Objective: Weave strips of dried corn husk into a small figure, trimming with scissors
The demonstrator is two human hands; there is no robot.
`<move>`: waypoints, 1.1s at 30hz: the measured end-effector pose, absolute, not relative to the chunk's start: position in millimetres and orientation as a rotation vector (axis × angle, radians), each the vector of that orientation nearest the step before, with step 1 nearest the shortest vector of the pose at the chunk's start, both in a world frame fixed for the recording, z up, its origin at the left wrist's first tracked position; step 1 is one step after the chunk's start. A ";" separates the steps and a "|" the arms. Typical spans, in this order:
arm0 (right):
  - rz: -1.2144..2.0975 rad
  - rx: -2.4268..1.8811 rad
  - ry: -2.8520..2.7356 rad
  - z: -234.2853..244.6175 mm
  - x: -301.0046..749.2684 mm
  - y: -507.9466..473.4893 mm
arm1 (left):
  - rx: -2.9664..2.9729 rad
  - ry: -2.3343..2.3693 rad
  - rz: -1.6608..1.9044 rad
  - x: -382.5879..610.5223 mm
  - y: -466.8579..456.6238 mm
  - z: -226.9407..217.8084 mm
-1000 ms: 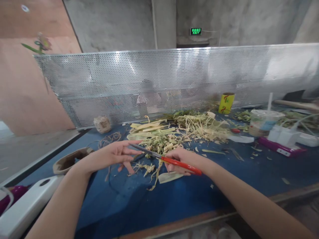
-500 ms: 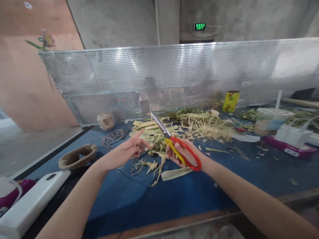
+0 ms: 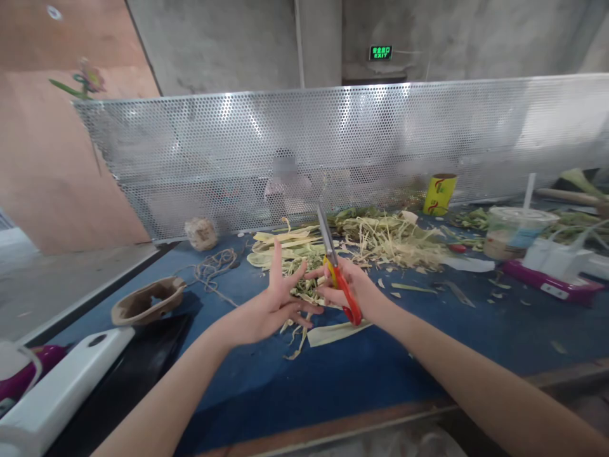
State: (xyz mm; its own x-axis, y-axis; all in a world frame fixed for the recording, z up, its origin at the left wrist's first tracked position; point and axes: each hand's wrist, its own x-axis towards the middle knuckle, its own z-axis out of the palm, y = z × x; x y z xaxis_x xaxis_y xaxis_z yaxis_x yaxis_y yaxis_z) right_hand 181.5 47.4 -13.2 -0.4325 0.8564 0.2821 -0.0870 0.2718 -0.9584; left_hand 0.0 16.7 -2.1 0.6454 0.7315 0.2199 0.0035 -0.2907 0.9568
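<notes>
Red-and-yellow-handled scissors [image 3: 349, 298] are in my right hand [image 3: 364, 292], blades closed and pointing up and away from me. My left hand [image 3: 266, 312] has its fingers spread and holds nothing that I can see; its fingertips are close to the fingers of my right hand. Behind and below both hands lies a bundle of green twisted plant strips [image 3: 307, 279]. Pale husk strips [image 3: 271, 246] are fanned out beyond it. A wide, flat husk piece [image 3: 328, 334] rests on the blue table just under the scissors.
A heap of dry husk shreds [image 3: 404, 244] lies at the back. To the left are a brown cardboard holder [image 3: 147, 302], thin cord [image 3: 212, 270] and a roll of twine [image 3: 200, 233]. A plastic cup [image 3: 518, 231] and purple power strip [image 3: 552, 280] stand right. Perforated metal screen [image 3: 228, 158] borders the table.
My left hand has moved right and its fingers have spread wider. The scissors have turned more upright in my right hand, which has shifted slightly.
</notes>
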 end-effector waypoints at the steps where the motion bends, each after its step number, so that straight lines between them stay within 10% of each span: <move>1: 1.315 -0.723 -1.647 -14.7 180.7 47.8 | 1.740 0.601 0.787 1.4 16.7 -3.1; 33: 1.157 -0.802 -1.610 -23.4 181.1 52.4 | 1.883 0.955 0.795 1.6 19.9 -1.2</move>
